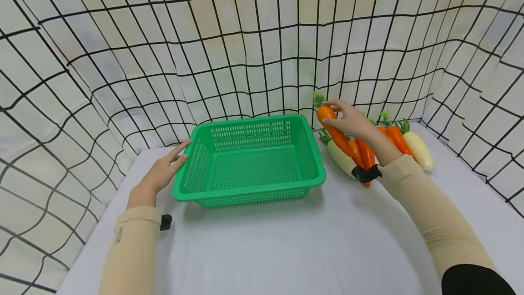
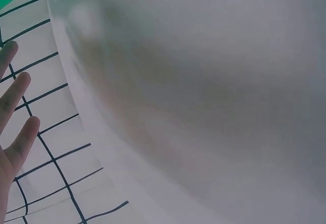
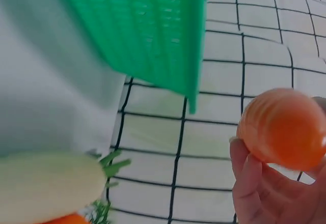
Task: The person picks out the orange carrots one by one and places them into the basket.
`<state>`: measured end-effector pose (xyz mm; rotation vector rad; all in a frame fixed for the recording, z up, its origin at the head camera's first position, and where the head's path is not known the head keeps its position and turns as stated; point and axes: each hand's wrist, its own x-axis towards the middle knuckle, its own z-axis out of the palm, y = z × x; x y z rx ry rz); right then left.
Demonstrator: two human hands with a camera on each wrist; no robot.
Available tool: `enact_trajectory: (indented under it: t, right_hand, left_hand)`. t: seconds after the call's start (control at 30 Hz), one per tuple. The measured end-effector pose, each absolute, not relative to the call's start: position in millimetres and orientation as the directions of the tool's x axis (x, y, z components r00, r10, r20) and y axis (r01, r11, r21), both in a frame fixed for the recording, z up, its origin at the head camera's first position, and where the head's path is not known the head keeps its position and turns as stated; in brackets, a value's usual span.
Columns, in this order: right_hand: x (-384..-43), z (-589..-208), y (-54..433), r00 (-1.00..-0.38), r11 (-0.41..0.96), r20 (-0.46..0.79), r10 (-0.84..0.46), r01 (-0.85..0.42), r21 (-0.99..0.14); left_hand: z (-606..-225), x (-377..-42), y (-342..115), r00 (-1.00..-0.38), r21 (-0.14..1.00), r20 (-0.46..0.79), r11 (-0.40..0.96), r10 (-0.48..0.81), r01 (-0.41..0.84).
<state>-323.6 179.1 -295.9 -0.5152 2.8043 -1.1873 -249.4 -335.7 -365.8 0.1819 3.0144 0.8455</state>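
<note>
A green plastic basket (image 1: 254, 197) with perforated walls stands in the middle of the table, nothing inside it. At its left rim, my left hand (image 1: 161, 172) rests with extended fingers; in the left wrist view the fingers (image 2: 20, 96) look straight and spread. To the right of the basket, my right hand (image 1: 348, 119) grips an orange carrot (image 1: 327, 114) near its thick, leafy end, above the other vegetables. The right wrist view shows that carrot (image 3: 285, 127) end-on, fingers and thumb around it. Below it lies a white radish (image 1: 340, 158) with green leaves.
Several more carrots (image 1: 366, 151) lie beside the radish, partly hidden by my right arm. Another white radish (image 1: 419, 150) lies at the far right. A black wire grid (image 1: 245, 65) over white cloth walls the table (image 1: 262, 249) at the back and sides.
</note>
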Motion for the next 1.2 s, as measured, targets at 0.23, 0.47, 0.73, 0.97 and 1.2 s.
enact_trajectory:
  t: [0.23,0.47,0.73,0.97,1.2]
  right_hand:
    - [-329.4,-282.8,152.7,-0.923,0.536,0.042,-0.383,-0.259,-0.803]
    - [-335.5,-279.9,129.0,-0.913,0.46,-0.002,-0.408,-0.204,-0.864]
    - [-346.6,-278.5,104.7,-0.909,0.338,-0.065,-0.412,-0.086,-0.937]
    - [-356.3,-289.1,79.5,-0.873,0.281,-0.125,-0.472,-0.015,-0.96]
    - [-361.7,-300.4,62.6,-0.841,0.312,-0.147,-0.52,-0.027,-0.95]
  left_hand:
    - [-366.9,-253.8,-333.8,-0.994,0.543,0.04,0.833,0.106,0.111]
    - [-367.9,-254.3,-333.9,-0.995,0.549,0.035,0.83,0.097,0.1]
    - [-366.3,-252.6,-336.3,-0.995,0.54,0.039,0.836,0.092,0.099]
    - [-367.1,-251.1,-336.2,-0.995,0.545,0.037,0.832,0.094,0.099]
    - [-366.4,-248.9,-334.8,-0.996,0.541,0.036,0.836,0.082,0.089]
